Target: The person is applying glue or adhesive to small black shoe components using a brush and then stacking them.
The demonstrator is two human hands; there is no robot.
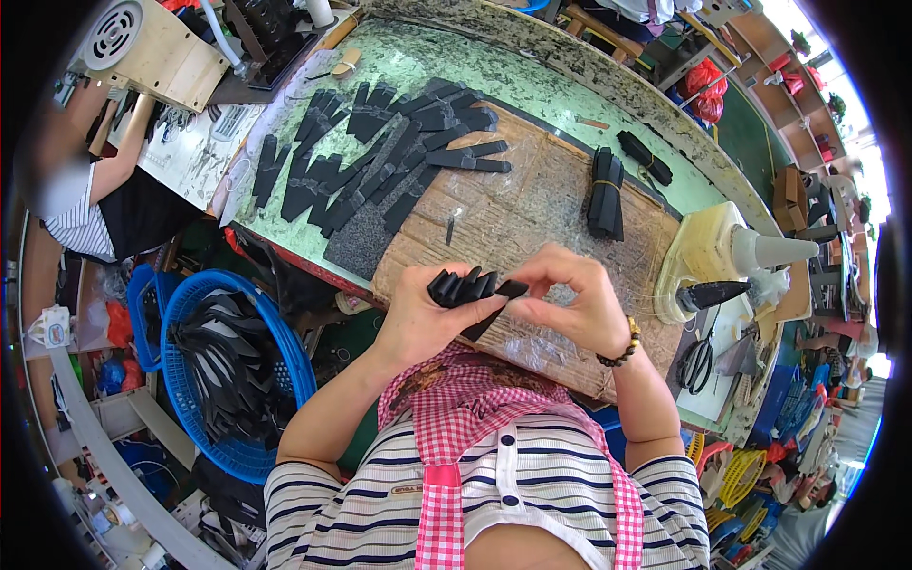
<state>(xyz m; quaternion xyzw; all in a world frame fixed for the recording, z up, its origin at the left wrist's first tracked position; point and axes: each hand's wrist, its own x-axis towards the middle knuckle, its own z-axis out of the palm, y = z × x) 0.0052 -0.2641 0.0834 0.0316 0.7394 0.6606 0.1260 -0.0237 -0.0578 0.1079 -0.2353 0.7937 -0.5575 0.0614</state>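
Black strips [465,287] are gripped fanned in closed left hand [418,318]; one end is pinched by right hand [575,304] fingers. Loose fan could be spilled onto counter [532,218].

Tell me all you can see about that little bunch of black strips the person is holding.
The bunch of black strips is a small fan of flat, narrow, matte black pieces, which look like foam or rubber. They are stacked unevenly, with the ends splayed upward like jagged teeth. The left hand grips the bunch from below, while the right hand pinches the end of one strip at the right. It is held in the air above the brown cardboard sheet on the table.
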